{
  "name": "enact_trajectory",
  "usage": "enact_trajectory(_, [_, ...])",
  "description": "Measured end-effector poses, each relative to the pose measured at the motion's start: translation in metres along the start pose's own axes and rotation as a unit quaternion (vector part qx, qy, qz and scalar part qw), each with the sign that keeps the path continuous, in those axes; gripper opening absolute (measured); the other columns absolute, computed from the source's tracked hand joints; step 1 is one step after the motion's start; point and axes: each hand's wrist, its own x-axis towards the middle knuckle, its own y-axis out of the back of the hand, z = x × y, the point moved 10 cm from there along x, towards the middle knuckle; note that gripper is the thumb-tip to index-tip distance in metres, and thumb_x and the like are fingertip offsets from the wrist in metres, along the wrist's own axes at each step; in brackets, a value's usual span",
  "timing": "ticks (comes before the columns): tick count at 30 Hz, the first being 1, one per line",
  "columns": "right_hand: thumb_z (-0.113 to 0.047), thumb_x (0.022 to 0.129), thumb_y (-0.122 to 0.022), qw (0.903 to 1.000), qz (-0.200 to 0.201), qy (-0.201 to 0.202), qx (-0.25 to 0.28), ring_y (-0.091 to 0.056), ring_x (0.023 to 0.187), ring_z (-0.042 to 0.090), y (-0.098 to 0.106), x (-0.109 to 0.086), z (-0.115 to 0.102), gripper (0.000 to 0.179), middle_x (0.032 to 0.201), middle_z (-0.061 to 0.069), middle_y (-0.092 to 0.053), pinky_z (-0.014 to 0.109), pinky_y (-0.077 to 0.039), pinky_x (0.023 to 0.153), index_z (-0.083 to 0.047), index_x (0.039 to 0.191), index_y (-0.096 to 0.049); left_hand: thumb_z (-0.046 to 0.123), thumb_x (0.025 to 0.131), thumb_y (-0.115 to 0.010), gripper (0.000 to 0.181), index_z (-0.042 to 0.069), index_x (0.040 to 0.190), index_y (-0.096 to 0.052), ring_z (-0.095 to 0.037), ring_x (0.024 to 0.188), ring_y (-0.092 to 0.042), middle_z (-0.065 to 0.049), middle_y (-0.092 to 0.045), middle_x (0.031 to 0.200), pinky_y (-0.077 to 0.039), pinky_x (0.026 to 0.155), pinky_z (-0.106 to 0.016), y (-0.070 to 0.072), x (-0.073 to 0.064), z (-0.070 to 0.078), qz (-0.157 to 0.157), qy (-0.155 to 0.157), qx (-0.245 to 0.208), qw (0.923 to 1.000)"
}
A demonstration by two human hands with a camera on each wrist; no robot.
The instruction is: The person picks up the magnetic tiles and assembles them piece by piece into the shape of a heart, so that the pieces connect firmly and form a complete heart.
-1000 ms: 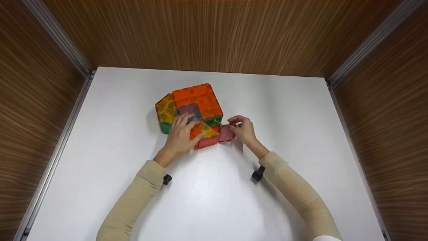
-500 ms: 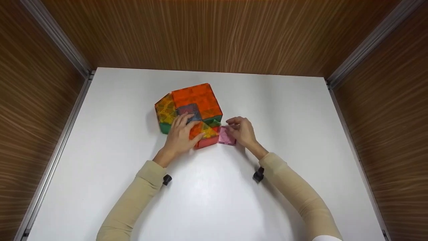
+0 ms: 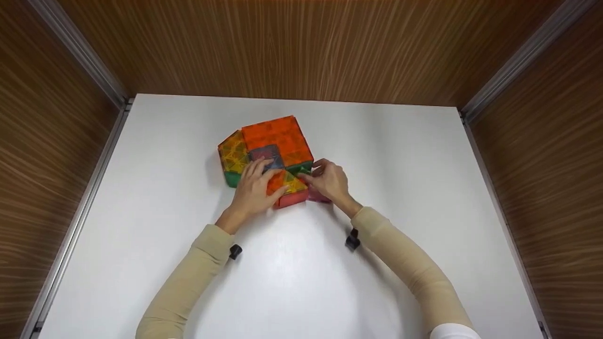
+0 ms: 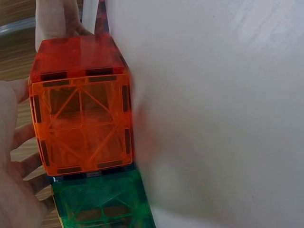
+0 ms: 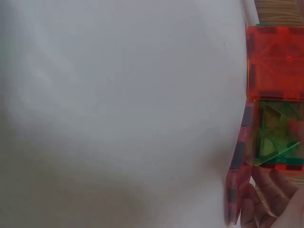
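Observation:
A block built of see-through magnetic tiles (image 3: 278,134) stands on the white table. My left hand (image 3: 254,188) rests on its near part with fingers spread over the top and the thumb by the yellow triangles (image 3: 294,186). In the left wrist view those fingers lie along the upper edge, beside an orange square tile (image 4: 85,126) in the side wall. My right hand (image 3: 330,181) is at the right front corner, fingertips right at a tilted green triangle tile (image 5: 287,149); whether they pinch it I cannot tell. A pink tile (image 3: 319,195), partly hidden under this hand, adjoins the block.
Green tiles (image 3: 232,179) form the lower left wall of the block, below a yellow top (image 3: 234,153). A red square tile (image 5: 275,61) stands in the front wall. Wooden panels (image 3: 292,52) rise behind and at both sides of the white table (image 3: 292,282).
My right hand has left the pink tile's edge and moved left to the green triangle tile. Before that, the pink tile tipped down outward beside the block. My left hand stays put.

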Motion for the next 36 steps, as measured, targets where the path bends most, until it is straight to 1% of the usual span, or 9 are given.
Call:
enact_trajectory(7, [-0.067,0.083,-0.079,0.9985,-0.001,-0.003,-0.054,-0.077,0.08,0.024,-0.002,0.003,-0.005,0.068,0.094,0.008,-0.082,0.04,-0.062,0.073,-0.005,0.11,-0.078,0.053,0.1,-0.066,0.055,0.013,0.139,-0.068,-0.045,0.152,-0.038,-0.021,-0.052,0.155,-0.021,0.129,-0.068,-0.003,0.003,0.005,-0.014,-0.008,0.019,0.9997])
enact_trajectory(11, [-0.064,0.084,-0.079,0.9979,-0.007,-0.008,-0.064,-0.076,0.079,0.025,-0.002,0.005,-0.005,0.063,0.092,0.009,-0.082,0.04,-0.061,0.071,-0.004,0.104,-0.081,0.056,0.101,-0.063,0.058,0.016,0.143,-0.066,-0.045,0.153,-0.036,-0.02,-0.049,0.158,-0.019,0.129,-0.068,-0.006,0.004,0.006,-0.028,-0.004,0.025,0.9993])
enact_trajectory(15, [-0.055,0.086,-0.079,0.9989,-0.02,-0.023,-0.036,-0.077,0.087,0.027,-0.001,0.005,-0.001,0.056,0.101,0.012,-0.083,0.043,-0.063,0.079,-0.003,0.107,-0.082,0.056,0.101,-0.062,0.058,0.016,0.143,-0.066,-0.045,0.154,-0.035,-0.02,-0.049,0.158,-0.019,0.13,-0.067,-0.006,0.003,0.005,-0.029,0.0,0.027,0.9992])
enact_trajectory(19, [-0.05,0.088,-0.077,0.9991,-0.02,-0.037,0.003,-0.077,0.098,0.029,0.003,0.005,0.004,0.052,0.107,0.013,-0.082,0.045,-0.063,0.089,-0.003,0.108,-0.082,0.055,0.101,-0.063,0.057,0.016,0.142,-0.067,-0.045,0.153,-0.036,-0.02,-0.05,0.157,-0.019,0.13,-0.068,-0.005,0.002,0.006,-0.023,-0.003,0.023,0.9995])
enact_trajectory(24, [-0.041,0.089,-0.078,0.9976,-0.029,-0.038,0.05,-0.077,0.098,0.029,0.006,0.003,0.006,0.043,0.106,0.015,-0.082,0.044,-0.063,0.091,-0.002,0.107,-0.081,0.055,0.101,-0.063,0.057,0.016,0.142,-0.067,-0.045,0.154,-0.036,-0.02,-0.049,0.158,-0.018,0.13,-0.067,-0.006,0.003,0.006,-0.023,-0.002,0.02,0.9995])
enact_trajectory(26, [-0.036,0.089,-0.078,0.9965,-0.032,-0.042,0.065,-0.076,0.095,0.027,0.007,0.003,0.007,0.039,0.105,0.015,-0.082,0.041,-0.063,0.089,-0.002,0.108,-0.081,0.055,0.101,-0.063,0.057,0.016,0.142,-0.067,-0.045,0.153,-0.035,-0.02,-0.049,0.158,-0.018,0.13,-0.067,-0.006,0.003,0.006,-0.022,-0.002,0.016,0.9996])
enact_trajectory(31, [-0.027,0.088,-0.076,0.992,-0.029,-0.071,0.1,-0.071,0.084,0.019,0.013,0.0,0.013,0.031,0.101,0.015,-0.081,0.025,-0.06,0.074,-0.002,0.107,-0.081,0.054,0.101,-0.064,0.057,0.015,0.142,-0.067,-0.045,0.153,-0.036,-0.02,-0.049,0.157,-0.018,0.13,-0.067,-0.007,0.003,0.006,-0.021,-0.002,0.014,0.9997])
enact_trajectory(33, [-0.024,0.089,-0.075,0.9924,-0.023,-0.065,0.102,-0.072,0.08,0.018,0.016,-0.002,0.012,0.028,0.099,0.014,-0.081,0.022,-0.059,0.069,-0.002,0.105,-0.081,0.054,0.101,-0.064,0.056,0.015,0.141,-0.067,-0.044,0.153,-0.037,-0.02,-0.05,0.157,-0.019,0.13,-0.067,-0.006,0.003,0.006,-0.016,-0.004,0.018,0.9997])
enact_trajectory(36, [-0.021,0.091,-0.075,0.9954,-0.012,-0.032,0.089,-0.075,0.075,0.02,0.022,-0.004,0.005,0.023,0.096,0.015,-0.082,0.021,-0.06,0.063,-0.001,0.101,-0.082,0.053,0.1,-0.065,0.056,0.014,0.14,-0.068,-0.044,0.151,-0.038,-0.02,-0.051,0.155,-0.02,0.129,-0.067,-0.005,0.003,0.007,-0.008,-0.007,0.021,0.9997])
